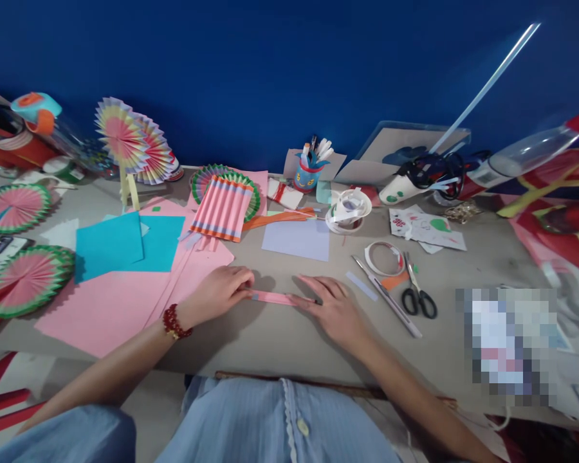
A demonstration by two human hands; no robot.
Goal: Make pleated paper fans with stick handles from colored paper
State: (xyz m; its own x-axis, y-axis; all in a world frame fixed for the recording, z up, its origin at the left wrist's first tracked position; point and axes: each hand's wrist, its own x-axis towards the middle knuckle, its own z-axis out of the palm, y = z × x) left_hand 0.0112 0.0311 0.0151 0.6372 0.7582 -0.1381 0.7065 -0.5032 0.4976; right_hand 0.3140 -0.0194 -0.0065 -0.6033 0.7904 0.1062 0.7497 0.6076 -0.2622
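Observation:
A narrow folded strip of pink paper (276, 298) lies level above the table's front part, with a bluish patch near its left end. My left hand (220, 292), a red bead bracelet at its wrist, is closed on the left end, pinching it between thumb and fingers. At the other end my right hand (335, 308) has its thumb along the strip and its fingers partly stretched over it; the very tip is hidden. Beyond my hands stands a pleated pink paper piece (224, 209) with orange and purple bands. A lilac paper sheet (296, 240) lies just past the strip.
Right of my hands are a utility knife (390, 301), black-handled scissors (419, 299) and a tape roll (385, 258). Pink sheets (110, 308) and blue sheets (110, 247) cover the left. Paper fans (31, 280), a pen cup (307, 175) and a plastic bottle (525, 154) stand around.

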